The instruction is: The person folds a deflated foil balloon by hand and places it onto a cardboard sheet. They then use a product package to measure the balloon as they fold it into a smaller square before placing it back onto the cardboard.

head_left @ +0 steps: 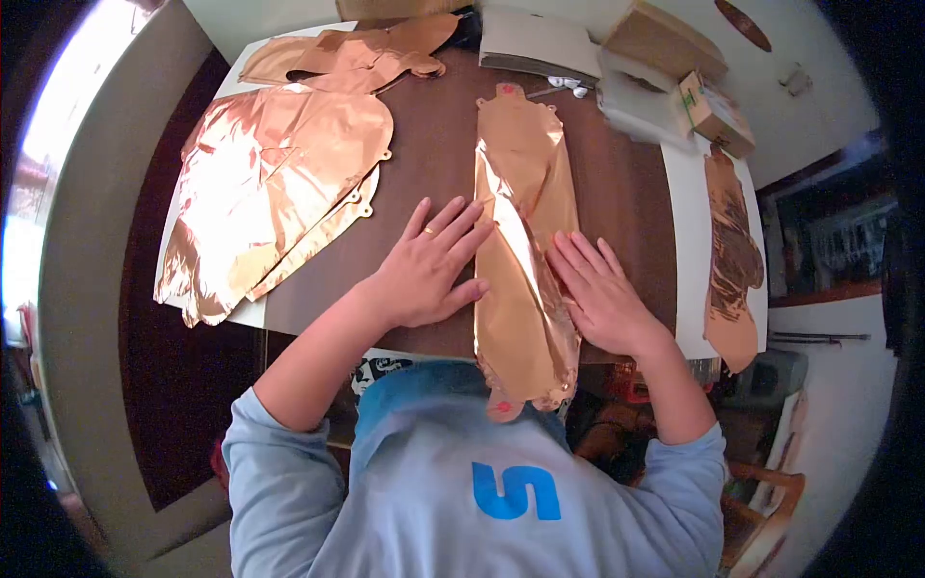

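Observation:
A folded rose-gold foil balloon (511,318) lies lengthwise in front of me on the dark brown table top. It looks flat and creased, with small round tabs at its ends and a red mark at both the far and near end. My left hand (434,265) rests flat against its left edge, fingers spread, a ring on one finger. On the opposite edge my right hand (602,299) lies flat, fingers stretched out and touching the foil. Neither hand grips anything. The balloon's near end hangs slightly over the table's front edge.
More flat rose-gold foil balloons (279,183) are piled at the left. A narrow foil piece (732,260) lies at the right edge. Along the back stand a white box (540,43), a cardboard box (665,39) and a small carton (716,114). Scissors (568,87) lie nearby.

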Demonstrator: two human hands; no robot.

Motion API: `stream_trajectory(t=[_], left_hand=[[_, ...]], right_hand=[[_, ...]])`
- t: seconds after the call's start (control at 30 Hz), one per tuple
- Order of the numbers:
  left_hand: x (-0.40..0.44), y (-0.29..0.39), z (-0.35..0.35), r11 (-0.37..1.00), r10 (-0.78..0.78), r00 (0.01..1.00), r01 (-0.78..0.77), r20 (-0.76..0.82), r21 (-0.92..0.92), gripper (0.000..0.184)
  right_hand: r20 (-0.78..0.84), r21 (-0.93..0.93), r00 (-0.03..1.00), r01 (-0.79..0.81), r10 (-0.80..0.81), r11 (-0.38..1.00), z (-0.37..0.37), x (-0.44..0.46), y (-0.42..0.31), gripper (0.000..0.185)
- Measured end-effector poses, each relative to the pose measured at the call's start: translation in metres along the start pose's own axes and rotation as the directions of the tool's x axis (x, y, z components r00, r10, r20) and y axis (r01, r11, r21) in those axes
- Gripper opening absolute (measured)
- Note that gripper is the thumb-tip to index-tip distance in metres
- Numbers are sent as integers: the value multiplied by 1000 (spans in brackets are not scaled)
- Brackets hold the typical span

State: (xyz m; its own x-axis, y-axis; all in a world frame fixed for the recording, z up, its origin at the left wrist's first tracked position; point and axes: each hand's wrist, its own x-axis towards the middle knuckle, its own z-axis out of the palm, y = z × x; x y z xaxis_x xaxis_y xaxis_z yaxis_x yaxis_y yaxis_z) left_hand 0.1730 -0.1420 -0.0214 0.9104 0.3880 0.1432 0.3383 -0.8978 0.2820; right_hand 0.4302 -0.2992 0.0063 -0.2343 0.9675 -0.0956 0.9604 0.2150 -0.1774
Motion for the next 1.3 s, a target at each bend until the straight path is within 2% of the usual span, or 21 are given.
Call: stream_trajectory(t=[0.3, 0.4, 0.6, 0.73, 0.83, 0.93, 1.03, 1.13, 1.23, 1.3], left_hand=[[1, 9, 1, 997, -6, 1000, 7, -18, 72, 85], [0, 11, 5, 994, -5, 998, 11, -64, 106, 85], [0, 8, 6, 999, 10, 996, -7, -85, 36, 83], [-1, 12, 4, 999, 30, 994, -27, -101, 30, 82], [-6, 18, 4, 999, 42, 993, -39, -108, 28, 82], [-7, 20, 8, 1000, 27, 995, -27, -101, 0, 81], [-7, 20, 8, 1000, 15, 995, -14, -100, 11, 81], [-3, 22, 8, 1000, 5, 996, -3, -89, 29, 81], [-2, 21, 9, 999, 5, 996, -1, -84, 37, 81], [0, 20, 4, 999, 3, 998, 0, -65, 41, 80]], right_hand=[[-15, -11, 1000, -3, 3, 1000, 2, 0, -2, 66], [-73, 21, 997, 11, -10, 1000, 6, -1, 0, 63], [-152, 263, 988, 6, 35, 965, 0, 1, 10, 55], [-169, 116, 985, 64, -43, 991, 2, 1, 10, 53], [-174, 132, 984, 55, -32, 990, 4, 1, 10, 53], [-202, 267, 978, -4, 60, 964, -6, 1, 0, 48], [-382, 91, 923, 86, -45, 992, -23, -4, -29, 41], [-381, 195, 905, 281, -192, 940, -19, -6, -70, 38], [-236, 69, 948, 236, -214, 969, 10, 1, -98, 46], [-289, 3, 939, 199, -189, 980, 19, 0, -106, 51]])
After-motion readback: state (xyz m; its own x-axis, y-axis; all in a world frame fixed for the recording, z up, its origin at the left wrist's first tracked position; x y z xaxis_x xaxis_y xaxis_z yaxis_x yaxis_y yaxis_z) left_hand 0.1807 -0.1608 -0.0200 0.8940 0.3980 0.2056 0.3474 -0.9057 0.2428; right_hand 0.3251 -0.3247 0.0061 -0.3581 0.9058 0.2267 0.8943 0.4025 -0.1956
